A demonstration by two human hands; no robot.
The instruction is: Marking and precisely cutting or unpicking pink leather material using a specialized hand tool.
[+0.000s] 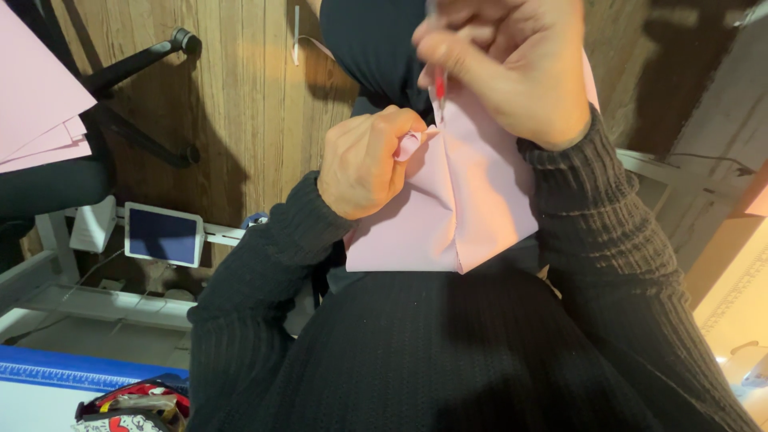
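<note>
A sheet of pink paper [456,216] with a fold down its middle lies against my dark-clothed lap. My left hand [364,160] pinches the paper's upper left edge, crumpling a small bit between thumb and fingers. My right hand [504,60] is closed around a thin tool with a red handle [439,80], its tip touching the paper's top edge just right of my left fingers. Both arms wear black ribbed sleeves.
A stack of pink paper sheets [40,104] is at the upper left. A black chair base [136,96] stands on the wooden floor [248,96]. A small tablet [162,234] rests on a white frame. A blue cutting mat [64,372] and a colourful pouch [136,404] lie lower left.
</note>
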